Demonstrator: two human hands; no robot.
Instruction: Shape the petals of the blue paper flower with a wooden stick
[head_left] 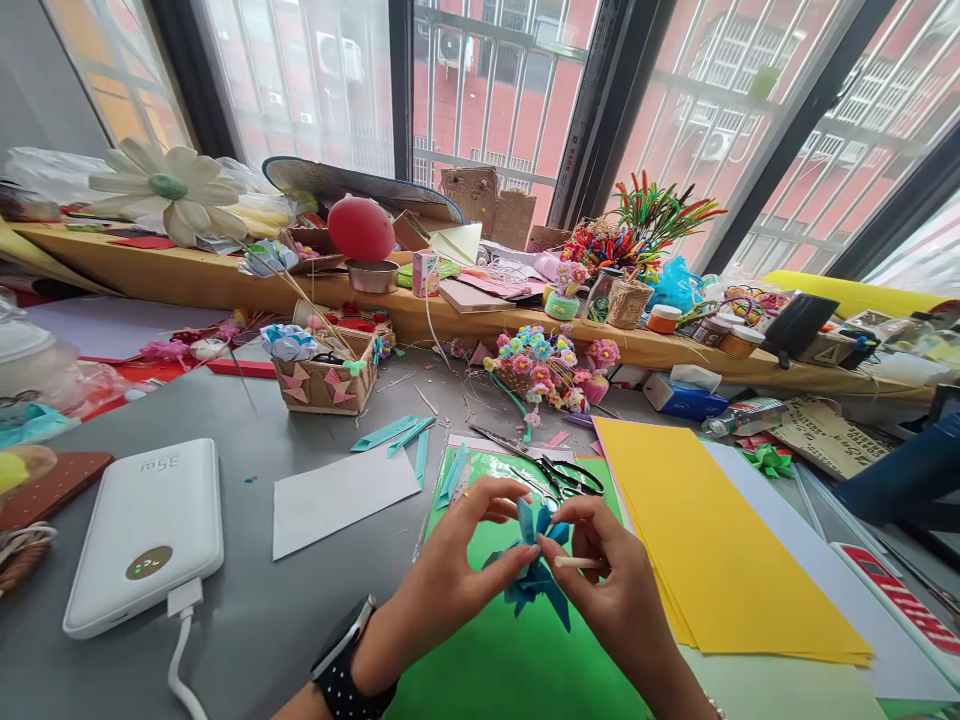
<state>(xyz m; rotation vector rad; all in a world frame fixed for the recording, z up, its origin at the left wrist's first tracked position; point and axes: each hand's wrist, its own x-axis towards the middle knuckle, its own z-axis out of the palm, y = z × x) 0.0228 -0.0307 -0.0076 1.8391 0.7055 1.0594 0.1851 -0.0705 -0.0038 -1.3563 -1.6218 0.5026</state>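
Between my two hands is a blue paper flower with pointed folded petals, held up over a green sheet. My left hand pinches it from the left with thumb and fingers. From the other side, my right hand grips a petal between thumb and forefinger. A thin whitish stick is also tucked in my right hand's fingers. Just beyond the flower lie black-handled scissors. Folded light-blue paper strips lie farther left, some by a white paper sheet.
Yellow paper sheets lie on the right. A white power bank with a cable is at the left. Toward the back stand a cardboard box and a bunch of small craft flowers. A crowded ledge runs below the windows.
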